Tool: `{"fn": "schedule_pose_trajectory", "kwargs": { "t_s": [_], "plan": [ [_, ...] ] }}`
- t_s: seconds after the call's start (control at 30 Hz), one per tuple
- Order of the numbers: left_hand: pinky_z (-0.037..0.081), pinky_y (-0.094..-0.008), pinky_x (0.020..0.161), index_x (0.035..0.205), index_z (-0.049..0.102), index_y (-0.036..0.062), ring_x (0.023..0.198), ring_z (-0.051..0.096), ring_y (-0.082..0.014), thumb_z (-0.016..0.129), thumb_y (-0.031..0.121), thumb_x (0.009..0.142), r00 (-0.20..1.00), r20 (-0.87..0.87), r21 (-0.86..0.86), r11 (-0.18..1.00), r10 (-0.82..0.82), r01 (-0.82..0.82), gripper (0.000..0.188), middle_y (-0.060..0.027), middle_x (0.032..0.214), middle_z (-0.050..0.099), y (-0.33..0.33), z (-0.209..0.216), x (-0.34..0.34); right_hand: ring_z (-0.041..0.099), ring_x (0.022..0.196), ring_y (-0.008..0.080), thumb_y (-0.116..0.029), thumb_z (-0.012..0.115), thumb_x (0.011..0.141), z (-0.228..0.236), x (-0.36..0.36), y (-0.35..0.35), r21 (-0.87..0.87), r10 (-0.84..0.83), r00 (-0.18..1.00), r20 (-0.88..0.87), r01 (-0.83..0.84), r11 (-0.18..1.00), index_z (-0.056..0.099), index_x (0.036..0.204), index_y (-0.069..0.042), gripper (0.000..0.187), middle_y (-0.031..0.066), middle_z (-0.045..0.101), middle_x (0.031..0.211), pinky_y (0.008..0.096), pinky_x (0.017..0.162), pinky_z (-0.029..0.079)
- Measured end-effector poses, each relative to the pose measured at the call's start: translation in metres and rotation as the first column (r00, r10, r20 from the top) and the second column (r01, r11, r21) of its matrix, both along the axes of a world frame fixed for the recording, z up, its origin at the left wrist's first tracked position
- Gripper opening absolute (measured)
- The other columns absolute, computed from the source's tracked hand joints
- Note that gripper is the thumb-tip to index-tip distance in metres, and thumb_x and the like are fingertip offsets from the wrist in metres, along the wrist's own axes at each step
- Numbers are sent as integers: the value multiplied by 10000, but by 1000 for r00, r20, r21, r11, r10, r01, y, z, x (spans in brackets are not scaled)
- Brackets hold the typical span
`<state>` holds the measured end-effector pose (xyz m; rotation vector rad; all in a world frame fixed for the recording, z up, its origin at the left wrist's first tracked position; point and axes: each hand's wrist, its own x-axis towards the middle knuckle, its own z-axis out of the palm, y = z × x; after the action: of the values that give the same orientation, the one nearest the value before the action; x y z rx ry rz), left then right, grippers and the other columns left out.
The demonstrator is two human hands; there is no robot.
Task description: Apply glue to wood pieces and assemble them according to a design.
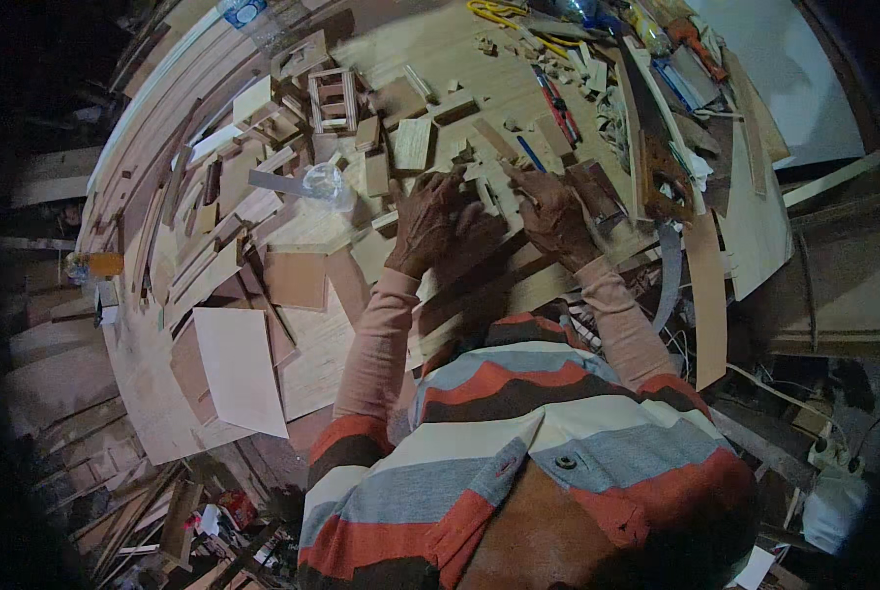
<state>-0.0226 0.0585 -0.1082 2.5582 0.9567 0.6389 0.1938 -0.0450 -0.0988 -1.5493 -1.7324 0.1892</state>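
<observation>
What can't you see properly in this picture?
Head view: whether the bare left hand grips anything; its own back and some blur hide that.
Head view: what lies beneath the bare right hand, which covers it.
Head view: the rest of the clear and blue plastic bottle, cut off by the upper edge.
Head view: exact shapes of the tiny tan wood scraps; too small.

1. My left hand (428,218), fingers bent, is over the pale wooden tabletop (400,49); I cannot tell whether it grips anything.
2. My right hand (555,214) is just beside a slim blue pen-like stick (530,154).
3. Beyond my left hand lies a pale rectangular wooden block (414,145).
4. A handsaw with a brown wooden handle (667,207) lies to my right.
5. A white rectangular sheet (240,369) lies to my left.
</observation>
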Motion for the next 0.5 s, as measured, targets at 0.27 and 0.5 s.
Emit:
{"fn": "schedule_pose_trajectory", "kwargs": {
  "t_s": [0.27,0.5],
  "plan": [
    [366,-652,1008,1320,632,205,1187,562,-334,733,369,810,987,-8,-119,980,-162,160,546,-80,1274,625,25,9,8,655,1019,379,-31,612,857,-9,-16,-6,-110,-20,994,-111,7,994,579,1391,-74,537,220,681,1107,456,884,537],
    [376,-560,977,1235,694,264,1160,557,-279,729,329,801,954,-153,47,962,-259,269,439,-22,1257,629,36,15,19,643,1051,393,-70,616,860,-18,-17,-4,-117,-71,995,-73,62,991,576,1386,-37,529,244,662,1127,462,921,524]
  ]
}}
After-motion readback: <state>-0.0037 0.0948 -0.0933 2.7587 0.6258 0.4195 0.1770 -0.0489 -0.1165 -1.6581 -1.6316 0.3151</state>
